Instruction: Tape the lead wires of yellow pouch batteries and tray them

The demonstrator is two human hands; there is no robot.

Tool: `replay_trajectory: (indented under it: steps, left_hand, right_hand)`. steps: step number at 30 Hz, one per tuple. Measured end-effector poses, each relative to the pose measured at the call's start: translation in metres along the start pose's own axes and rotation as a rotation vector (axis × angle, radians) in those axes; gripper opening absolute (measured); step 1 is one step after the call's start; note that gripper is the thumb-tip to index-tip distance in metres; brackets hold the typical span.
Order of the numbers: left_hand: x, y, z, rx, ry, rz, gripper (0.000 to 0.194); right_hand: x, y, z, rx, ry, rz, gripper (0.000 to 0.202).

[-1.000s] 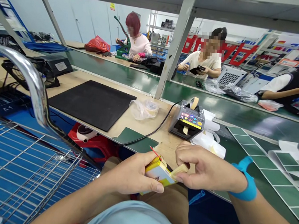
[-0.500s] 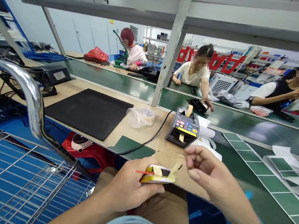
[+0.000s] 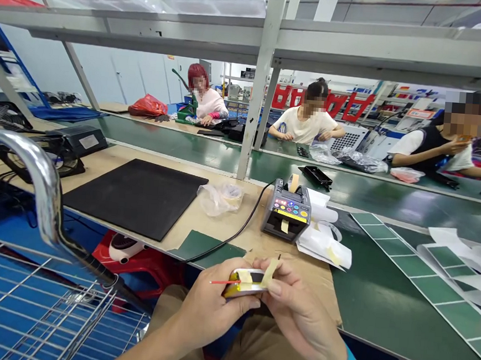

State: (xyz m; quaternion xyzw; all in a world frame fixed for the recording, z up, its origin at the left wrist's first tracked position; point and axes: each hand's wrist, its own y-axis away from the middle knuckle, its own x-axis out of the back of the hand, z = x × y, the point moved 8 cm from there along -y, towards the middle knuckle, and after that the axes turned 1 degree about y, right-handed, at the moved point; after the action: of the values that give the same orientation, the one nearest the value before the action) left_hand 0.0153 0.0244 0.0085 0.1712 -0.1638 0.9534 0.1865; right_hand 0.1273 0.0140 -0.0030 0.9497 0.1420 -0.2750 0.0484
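Observation:
My left hand (image 3: 214, 300) is closed around a small battery pack (image 3: 245, 293) with silvery sides and yellow film at one end. A thin red wire sticks out to its left, and a pale tape piece lies over its top edge. At the pack's right end stands a strip of cream tape (image 3: 271, 272), with a black wire tip above it. My right hand (image 3: 301, 304) pinches this strip between thumb and fingers, against the pack. Beyond my hands, the tape dispenser (image 3: 288, 210) has a short tape end hanging from its front slot.
On the bench lie a black mat (image 3: 139, 197), a clear plastic bag (image 3: 220, 199) and white backing paper (image 3: 324, 246). A black cable crosses a green sheet (image 3: 210, 250). Green label strips (image 3: 416, 277) are at right. A wire cart (image 3: 48, 298) stands left. Several co-workers sit opposite.
My right hand has come left and down from near the dispenser to the battery pack's tape strip. A co-worker's arm has drawn back from the black tray. The view has tilted up.

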Motion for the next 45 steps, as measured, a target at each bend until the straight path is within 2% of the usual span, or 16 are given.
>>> replay_trajectory:
  steps: [5, 9, 12, 16, 18, 19, 21, 23, 24, 26, 27, 29, 34, 40, 42, 45]
  left_hand:
    - [-0.004, 0.002, 0.001, -0.063, -0.029, -0.014, 0.026]
    - [-0.005, 0.003, 0.001, -0.071, 0.038, 0.002, 0.031]
    - [-0.004, 0.004, 0.001, -0.064, 0.08, 0.004, 0.031]
    - [-0.002, 0.001, -0.006, 0.064, 0.189, -0.003, 0.031]
    - [-0.003, 0.0, -0.013, 0.15, 0.307, 0.001, 0.03]
    - [-0.003, 0.0, -0.015, 0.18, 0.366, 0.003, 0.03]
    - [-0.004, -0.001, -0.019, 0.209, 0.439, 0.014, 0.032]
    - [-0.003, -0.003, -0.022, 0.214, 0.447, 0.042, 0.034]
    - [-0.002, -0.003, -0.023, 0.211, 0.437, 0.057, 0.034]
    - [0.0, -0.004, -0.023, 0.201, 0.406, 0.086, 0.033]
    - [0.002, -0.004, -0.023, 0.194, 0.382, 0.093, 0.032]
    - [0.004, -0.005, -0.02, 0.17, 0.317, 0.099, 0.03]
    - [0.007, -0.004, -0.01, 0.071, 0.136, 0.084, 0.028]
    - [0.012, 0.0, 0.008, -0.199, -0.043, 0.148, 0.037]
    - [0.014, 0.001, 0.013, -0.3, -0.1, 0.166, 0.037]
    - [0.014, 0.003, 0.017, -0.425, -0.17, 0.158, 0.036]
  right_hand:
    - [0.002, 0.002, -0.002, 0.074, -0.002, 0.056, 0.015]
    - [0.008, 0.006, -0.005, 0.148, 0.041, 0.131, 0.013]
    - [0.007, 0.005, -0.008, 0.185, 0.068, 0.131, 0.013]
    - [0.006, -0.001, -0.011, 0.201, 0.171, 0.1, 0.01]
    - [0.013, -0.001, -0.011, 0.208, 0.254, 0.137, 0.029]
    - [0.02, 0.001, -0.013, 0.239, 0.32, 0.198, 0.039]
    - [0.034, 0.013, -0.029, 0.399, 0.572, 0.394, 0.042]
    - [0.026, 0.035, -0.053, 0.702, 0.941, 0.53, 0.022]
    - [0.013, 0.045, -0.062, 0.867, 1.116, 0.527, 0.019]
    - [-0.015, 0.061, -0.069, 1.137, 1.35, 0.439, 0.027]
    - [-0.025, 0.066, -0.071, 1.225, 1.409, 0.4, 0.032]
    - [-0.038, 0.071, -0.075, 1.305, 1.473, 0.391, 0.039]
    - [-0.052, 0.058, -0.071, 1.262, 1.585, 0.323, 0.032]
    - [-0.052, 0.048, -0.065, 1.206, 1.616, 0.267, 0.03]
    - [-0.048, 0.045, -0.067, 1.145, 1.587, 0.225, 0.03]
    - [-0.04, 0.036, -0.068, 0.956, 1.522, 0.122, 0.028]
